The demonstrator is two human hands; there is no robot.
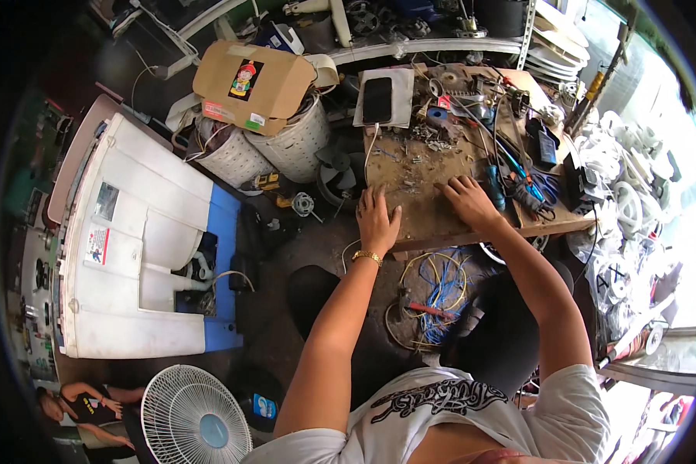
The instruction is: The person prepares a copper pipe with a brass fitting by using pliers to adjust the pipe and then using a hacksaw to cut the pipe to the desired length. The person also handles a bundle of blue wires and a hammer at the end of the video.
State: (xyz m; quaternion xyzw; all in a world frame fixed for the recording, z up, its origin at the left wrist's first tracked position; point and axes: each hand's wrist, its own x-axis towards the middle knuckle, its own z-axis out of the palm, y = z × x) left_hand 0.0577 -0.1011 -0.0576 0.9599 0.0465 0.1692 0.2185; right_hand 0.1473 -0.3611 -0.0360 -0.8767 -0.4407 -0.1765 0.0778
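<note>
My left hand [377, 219] rests at the left front corner of a worn wooden workbench [410, 213], fingers stretched out and holding nothing. Flat on the bench's front part lies my right hand [472, 203], its fingers spread and nothing in them. Just right of it stands a teal-handled screwdriver [493, 188]. Pliers with blue handles [524, 179] and dark scissors [547, 185] lie farther right. Small screws and metal bits [417, 166] are scattered ahead of both hands. At the bench's far left a black phone [377, 100] lies on a pale sheet, with a white cable running from it.
Left of the bench stand white baskets [298, 143] with a cardboard box [251, 87] on top. A large white-and-blue appliance [124, 286] and a fan [197, 421] are farther left. Blue and yellow wires [441, 294] lie below the bench. White plastic parts [634, 170] pile up at right; another person [93, 410] is lower left.
</note>
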